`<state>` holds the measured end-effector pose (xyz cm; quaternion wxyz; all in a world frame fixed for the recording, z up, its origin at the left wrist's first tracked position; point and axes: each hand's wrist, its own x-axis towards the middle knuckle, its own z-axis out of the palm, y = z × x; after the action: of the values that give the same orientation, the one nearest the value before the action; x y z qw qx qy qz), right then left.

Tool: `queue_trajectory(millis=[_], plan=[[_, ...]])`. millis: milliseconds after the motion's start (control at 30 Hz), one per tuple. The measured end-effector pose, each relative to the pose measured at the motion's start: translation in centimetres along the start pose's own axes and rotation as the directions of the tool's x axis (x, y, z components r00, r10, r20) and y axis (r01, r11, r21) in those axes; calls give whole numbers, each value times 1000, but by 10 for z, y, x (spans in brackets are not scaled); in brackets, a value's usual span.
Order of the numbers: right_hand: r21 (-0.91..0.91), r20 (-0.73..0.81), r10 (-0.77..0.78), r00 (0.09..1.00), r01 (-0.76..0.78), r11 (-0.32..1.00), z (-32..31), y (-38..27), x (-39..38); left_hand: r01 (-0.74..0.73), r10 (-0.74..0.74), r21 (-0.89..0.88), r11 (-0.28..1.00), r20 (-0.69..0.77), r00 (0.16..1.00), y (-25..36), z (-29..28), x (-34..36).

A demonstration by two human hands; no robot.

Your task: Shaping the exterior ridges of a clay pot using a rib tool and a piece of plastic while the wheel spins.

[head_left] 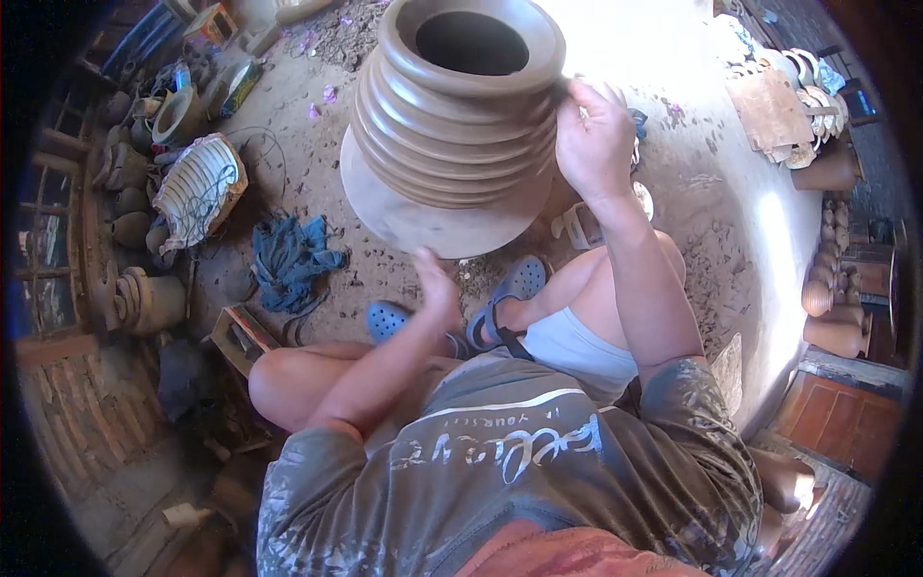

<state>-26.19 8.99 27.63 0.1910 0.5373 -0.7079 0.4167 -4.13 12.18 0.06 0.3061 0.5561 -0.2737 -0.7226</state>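
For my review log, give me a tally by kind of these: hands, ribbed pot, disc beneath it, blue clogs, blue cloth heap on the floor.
Hands, left hand and right hand: 2
Ribbed pot: 1
Disc: 1
Blue clogs: 2
Blue cloth heap: 1
Total: 7

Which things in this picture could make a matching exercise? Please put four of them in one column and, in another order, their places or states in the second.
Column one
1. clay pot
2. right hand
3. left hand
4. blue cloth

Column two
A. by the near edge of the round disc
B. crumpled on the floor
C. ridged, brown, standing on the disc
D. at the pot's right side, below its rim

Right pairs: 1-C, 2-D, 3-A, 4-B
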Motion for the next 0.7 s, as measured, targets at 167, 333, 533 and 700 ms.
queue_trajectory(millis=[167, 333, 533, 700], plan=[[21, 33, 51, 998, -51, 998, -6, 0, 2, 426, -422, -17, 905, 101, 901, 54, 16, -38], [57, 50, 88, 995, -91, 994, -4, -9, -4, -33, 47, -271, 962, 45, 998, 104, -33, 55], [37, -14, 1, 1000, 0, 999, -3, -3, -7, 350, -376, 142, 926, 273, 885, -1, 6, -35], [-1, -42, 44, 998, -44, 999, -8, 23, -9, 6, 29, -251, 968, 135, 990, 83, -9, 19]])
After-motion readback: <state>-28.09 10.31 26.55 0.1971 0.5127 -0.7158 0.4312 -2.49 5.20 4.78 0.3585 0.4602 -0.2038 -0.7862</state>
